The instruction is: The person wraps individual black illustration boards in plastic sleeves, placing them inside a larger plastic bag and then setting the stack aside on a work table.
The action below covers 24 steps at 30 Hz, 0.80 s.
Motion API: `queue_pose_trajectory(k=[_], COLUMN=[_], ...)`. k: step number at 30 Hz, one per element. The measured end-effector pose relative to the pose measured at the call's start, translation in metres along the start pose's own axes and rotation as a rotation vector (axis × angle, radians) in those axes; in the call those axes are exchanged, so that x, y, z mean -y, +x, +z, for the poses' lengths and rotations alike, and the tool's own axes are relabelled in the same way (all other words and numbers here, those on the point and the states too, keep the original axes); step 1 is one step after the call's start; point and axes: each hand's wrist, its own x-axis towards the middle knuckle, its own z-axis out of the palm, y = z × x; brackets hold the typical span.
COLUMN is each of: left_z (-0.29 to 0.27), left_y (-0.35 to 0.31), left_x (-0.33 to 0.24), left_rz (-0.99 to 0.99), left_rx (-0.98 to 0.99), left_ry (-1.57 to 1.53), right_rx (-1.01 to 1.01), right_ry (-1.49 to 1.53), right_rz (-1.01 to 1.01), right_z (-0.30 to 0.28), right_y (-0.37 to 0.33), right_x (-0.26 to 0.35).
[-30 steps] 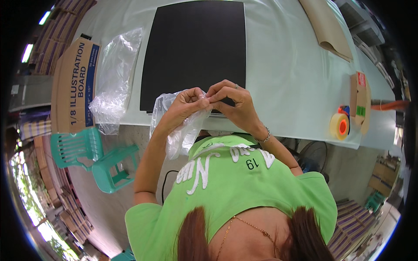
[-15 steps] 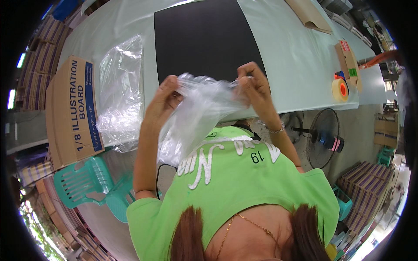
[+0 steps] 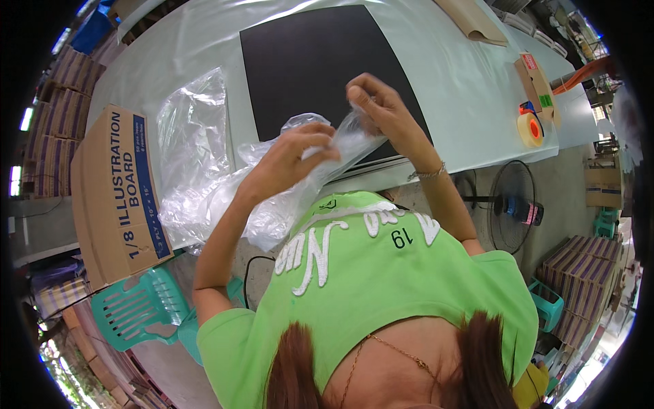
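Note:
A clear, crumpled plastic bag [image 3: 351,142] is stretched between my two hands over the near edge of a black board [image 3: 320,68]. My right hand [image 3: 388,112] is raised, its fingers and thumb pinching the bag's upper end. Lower and to the left, my left hand [image 3: 289,160] has its fingers curled over the gathered plastic, slightly blurred. The bag's lower part spreads beneath my left wrist toward another clear plastic sheet [image 3: 194,129] on the table; where one ends and the other begins is hard to see.
A brown cardboard box [image 3: 116,198] stands at the table's [image 3: 470,109] left edge. Toward the right lie a tape roll [image 3: 529,129] and a long carton [image 3: 538,85]. A fan [image 3: 512,204] is beyond the right edge, and green plastic chairs [image 3: 139,307] are at lower left.
My left hand has moved right and down over the plastic. My right hand has risen slightly. The bag has shifted from hanging bunched to stretching slantwise, with its lower part against the table's plastic.

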Motion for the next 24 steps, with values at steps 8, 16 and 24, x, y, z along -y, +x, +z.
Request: queue_pose_trajectory(k=[8, 16, 24], left_z=[-0.053, -0.057, -0.047], left_y=[-0.012, -0.036, -0.057], left_x=[0.074, 0.111, 0.117], left_rz=[-0.723, -0.387, -0.29], left_rx=[-0.726, -0.718, -0.666], left_ry=[-1.213, -1.458, -1.49], right_rx=[0.709, -0.179, 0.394], right_ry=[0.791, 1.013, 1.28], right_rz=[0.077, 0.15, 0.105], right_z=[-0.06, -0.096, -0.047], right_y=[-0.018, -0.011, -0.003], right_x=[-0.013, -0.085, -0.069])
